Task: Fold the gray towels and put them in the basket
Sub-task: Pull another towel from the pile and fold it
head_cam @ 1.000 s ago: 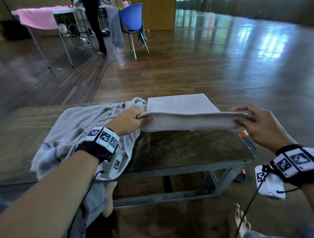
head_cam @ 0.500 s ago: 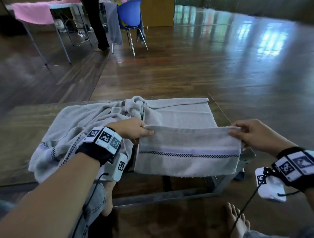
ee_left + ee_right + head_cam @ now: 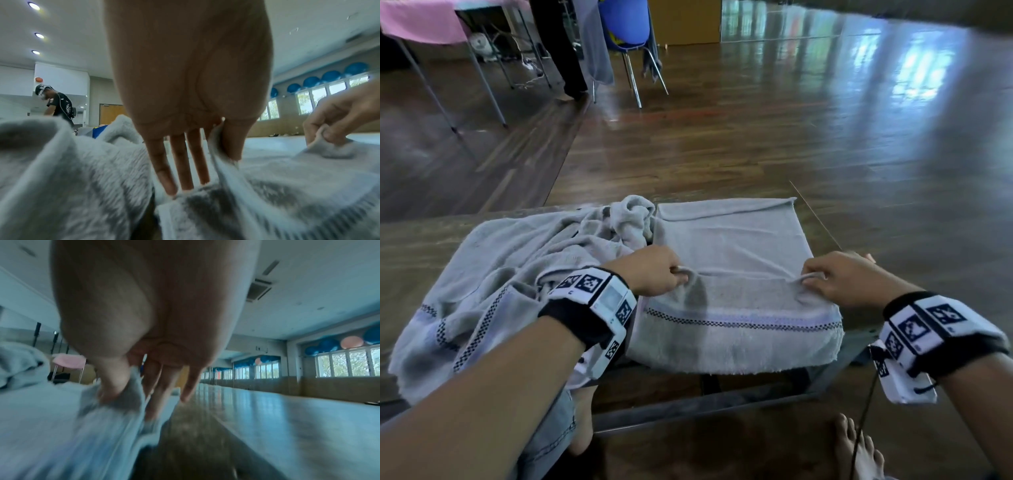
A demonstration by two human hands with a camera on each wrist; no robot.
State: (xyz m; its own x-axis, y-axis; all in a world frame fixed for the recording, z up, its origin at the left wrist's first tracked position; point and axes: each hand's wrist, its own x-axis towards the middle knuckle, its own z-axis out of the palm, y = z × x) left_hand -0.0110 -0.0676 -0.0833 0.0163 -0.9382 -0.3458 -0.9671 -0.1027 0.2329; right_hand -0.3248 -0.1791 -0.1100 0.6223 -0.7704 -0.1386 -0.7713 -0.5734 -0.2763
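Head view looks down from behind both wrists; each wrist view peers close along its fingers, sharing the towel (image 3: pixel 729 274).

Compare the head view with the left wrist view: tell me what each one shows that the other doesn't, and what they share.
Only the head view shows the wooden table, the towel's checkered stripe, both wristbands and the blue chair.

Only the left wrist view shows the ceiling lights, the blue balls above the windows, and the left hand's fingers lying straight on the cloth while the thumb pinches.

Both show the left hand and right hand pinching the gray towel, with the crumpled towel pile beside it.
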